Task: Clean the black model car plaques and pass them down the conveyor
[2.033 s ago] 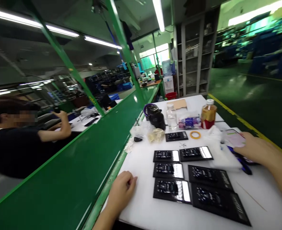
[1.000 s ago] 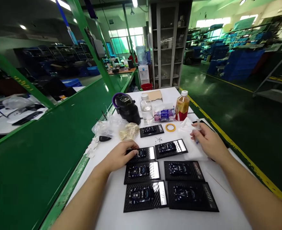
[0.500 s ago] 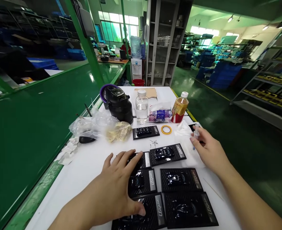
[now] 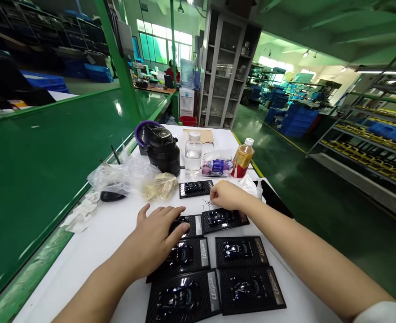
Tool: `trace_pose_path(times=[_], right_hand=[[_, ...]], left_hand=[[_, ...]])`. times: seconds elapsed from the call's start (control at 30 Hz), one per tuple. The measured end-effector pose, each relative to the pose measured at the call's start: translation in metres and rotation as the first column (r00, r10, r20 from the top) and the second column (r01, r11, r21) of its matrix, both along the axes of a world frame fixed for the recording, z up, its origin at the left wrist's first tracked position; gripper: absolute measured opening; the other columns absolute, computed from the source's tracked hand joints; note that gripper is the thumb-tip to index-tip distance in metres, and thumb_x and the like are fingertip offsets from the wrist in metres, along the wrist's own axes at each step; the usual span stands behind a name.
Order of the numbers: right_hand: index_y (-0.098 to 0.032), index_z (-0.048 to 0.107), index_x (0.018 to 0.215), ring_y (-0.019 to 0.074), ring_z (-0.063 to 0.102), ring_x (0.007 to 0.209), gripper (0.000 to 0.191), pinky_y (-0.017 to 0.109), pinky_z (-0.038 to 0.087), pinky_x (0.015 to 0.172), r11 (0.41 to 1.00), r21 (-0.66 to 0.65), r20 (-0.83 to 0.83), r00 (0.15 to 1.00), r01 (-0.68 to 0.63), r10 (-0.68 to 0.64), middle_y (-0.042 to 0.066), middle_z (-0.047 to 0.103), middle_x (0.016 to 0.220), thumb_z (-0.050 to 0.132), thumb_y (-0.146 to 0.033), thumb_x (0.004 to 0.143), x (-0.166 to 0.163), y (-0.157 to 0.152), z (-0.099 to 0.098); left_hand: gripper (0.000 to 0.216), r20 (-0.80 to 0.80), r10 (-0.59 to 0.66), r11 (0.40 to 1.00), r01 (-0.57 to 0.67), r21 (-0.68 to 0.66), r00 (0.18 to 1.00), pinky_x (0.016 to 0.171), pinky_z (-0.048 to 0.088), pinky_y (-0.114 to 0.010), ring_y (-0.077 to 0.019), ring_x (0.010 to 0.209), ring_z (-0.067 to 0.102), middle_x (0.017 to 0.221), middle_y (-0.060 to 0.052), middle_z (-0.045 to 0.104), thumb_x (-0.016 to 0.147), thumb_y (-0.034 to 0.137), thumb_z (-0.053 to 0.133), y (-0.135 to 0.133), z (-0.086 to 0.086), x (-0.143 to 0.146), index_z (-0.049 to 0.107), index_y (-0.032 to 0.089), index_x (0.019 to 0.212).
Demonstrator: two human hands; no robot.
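My left hand reaches over a black display base with a small dark model car, fingers stretched out and thumb apart. My right hand is closed in a pinch above tiny black strips on the white table; whatever is in its fingertips is hidden. Beneath its wrist lies another model car on a base. Nearer me are several more model cars, including a left one and a right one. One more model car sits beyond the strips. A syringe is right of my right forearm.
Along the back stand a black case with a purple rim, a clear bottle, a tissue pack and a drink bottle. Plastic bags and crumpled tissue lie left. A thin stick lies right.
My right hand has let go of the syringe and moved left to the tiny black strips. My left thumb has drawn up toward its fingers, off the nearest left base. The view has shifted slightly.
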State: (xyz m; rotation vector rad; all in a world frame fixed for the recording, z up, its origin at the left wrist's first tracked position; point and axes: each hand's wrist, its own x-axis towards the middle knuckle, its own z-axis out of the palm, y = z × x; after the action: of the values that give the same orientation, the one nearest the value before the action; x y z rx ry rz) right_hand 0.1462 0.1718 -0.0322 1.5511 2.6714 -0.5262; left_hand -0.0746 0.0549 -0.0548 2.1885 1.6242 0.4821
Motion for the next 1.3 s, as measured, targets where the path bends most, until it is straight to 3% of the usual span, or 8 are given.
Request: trace_pose_path(times=[0.13, 0.37, 0.57, 0.9, 1.07, 1.13, 1.2, 1.3], right_hand=[[-0.018, 0.075, 0.085, 0.0249, 0.068, 0.086, 0.018, 0.031, 0.048, 0.073, 0.999, 0.023, 0.086, 0.995, 0.043, -0.045, 0.009, 0.075, 0.088, 0.061, -0.030, 0.083, -0.013, 0.005, -0.015], [-0.010, 0.074, 0.098, 0.0326, 0.068, 0.094, 0.027, 0.038, 0.049, 0.077, 0.996, 0.028, 0.179, 0.979, 0.090, -0.094, 0.021, 0.073, 0.103, 0.056, -0.020, 0.082, -0.031, -0.008, -0.009], [-0.015, 0.074, 0.092, 0.0256, 0.068, 0.086, 0.024, 0.031, 0.047, 0.071, 0.992, 0.059, 0.133, 0.984, 0.114, -0.121, 0.014, 0.074, 0.096, 0.053, -0.022, 0.084, -0.017, -0.016, 0.010], [-0.017, 0.074, 0.091, 0.0263, 0.068, 0.091, 0.017, 0.030, 0.045, 0.072, 0.990, 0.043, 0.169, 0.976, 0.135, -0.140, 0.013, 0.074, 0.099, 0.062, -0.020, 0.080, -0.033, -0.003, -0.013], [-0.014, 0.071, 0.090, 0.0279, 0.067, 0.088, 0.016, 0.033, 0.043, 0.070, 0.988, 0.060, 0.149, 0.978, 0.141, -0.148, 0.016, 0.073, 0.095, 0.059, -0.015, 0.080, -0.037, -0.022, 0.003], [-0.017, 0.067, 0.090, 0.0251, 0.065, 0.087, 0.014, 0.032, 0.042, 0.070, 0.986, 0.105, 0.059, 0.989, 0.126, -0.133, 0.011, 0.072, 0.092, 0.055, -0.017, 0.084, -0.031, -0.045, 0.016], [-0.020, 0.061, 0.084, 0.0206, 0.061, 0.084, 0.009, 0.030, 0.040, 0.070, 0.980, 0.174, -0.155, 0.985, 0.100, -0.073, 0.005, 0.068, 0.087, 0.053, -0.017, 0.086, -0.022, -0.075, 0.026], [-0.020, 0.052, 0.080, 0.0154, 0.054, 0.076, 0.010, 0.028, 0.038, 0.068, 0.991, 0.119, -0.505, 0.863, 0.060, 0.008, 0.000, 0.060, 0.079, 0.052, -0.016, 0.089, -0.007, -0.116, 0.032]], left_hand=[[0.044, 0.046, 0.007, 0.997, -0.010, 0.080, 0.999, 0.116, 0.007, -0.064, -0.0284, 0.119, 0.055, 0.117, -0.007, 0.069, 0.098, 0.053, 0.034, 0.003, 0.000, 0.000, 0.061, 0.026, 0.119], [0.039, 0.108, -0.003, 0.990, -0.013, 0.139, 0.994, 0.116, 0.013, -0.060, -0.0256, 0.111, 0.058, 0.109, -0.005, 0.071, 0.097, 0.047, 0.037, 0.000, 0.006, 0.001, 0.059, 0.025, 0.120], [0.029, 0.110, 0.021, 0.978, -0.043, 0.206, 0.994, 0.115, 0.022, -0.055, -0.0224, 0.105, 0.061, 0.105, -0.004, 0.071, 0.097, 0.040, 0.042, -0.005, 0.013, 0.008, 0.062, 0.024, 0.111], [0.026, 0.092, -0.003, 0.982, -0.015, 0.190, 0.996, 0.113, 0.025, -0.055, -0.0211, 0.101, 0.063, 0.099, -0.002, 0.072, 0.096, 0.036, 0.046, 0.000, 0.009, 0.009, 0.064, 0.023, 0.109], [0.021, 0.110, -0.034, 0.967, 0.005, 0.256, 0.993, 0.110, 0.029, -0.057, -0.0206, 0.096, 0.064, 0.097, -0.002, 0.072, 0.096, 0.031, 0.047, -0.003, 0.010, 0.007, 0.063, 0.023, 0.108], [0.019, 0.143, -0.059, 0.947, 0.010, 0.322, 0.988, 0.103, 0.038, -0.054, -0.0213, 0.094, 0.063, 0.096, -0.003, 0.071, 0.095, 0.028, 0.050, -0.008, 0.011, 0.010, 0.062, 0.022, 0.108], [0.020, 0.203, -0.096, 0.918, 0.008, 0.397, 0.975, 0.093, 0.046, -0.048, -0.0221, 0.095, 0.062, 0.099, -0.005, 0.069, 0.093, 0.024, 0.053, -0.015, 0.014, 0.015, 0.060, 0.020, 0.111], [0.029, 0.317, -0.205, 0.880, 0.032, 0.474, 0.926, 0.089, 0.051, -0.039, -0.0208, 0.103, 0.060, 0.110, -0.008, 0.064, 0.090, 0.016, 0.056, -0.024, 0.018, 0.024, 0.056, 0.020, 0.120]])
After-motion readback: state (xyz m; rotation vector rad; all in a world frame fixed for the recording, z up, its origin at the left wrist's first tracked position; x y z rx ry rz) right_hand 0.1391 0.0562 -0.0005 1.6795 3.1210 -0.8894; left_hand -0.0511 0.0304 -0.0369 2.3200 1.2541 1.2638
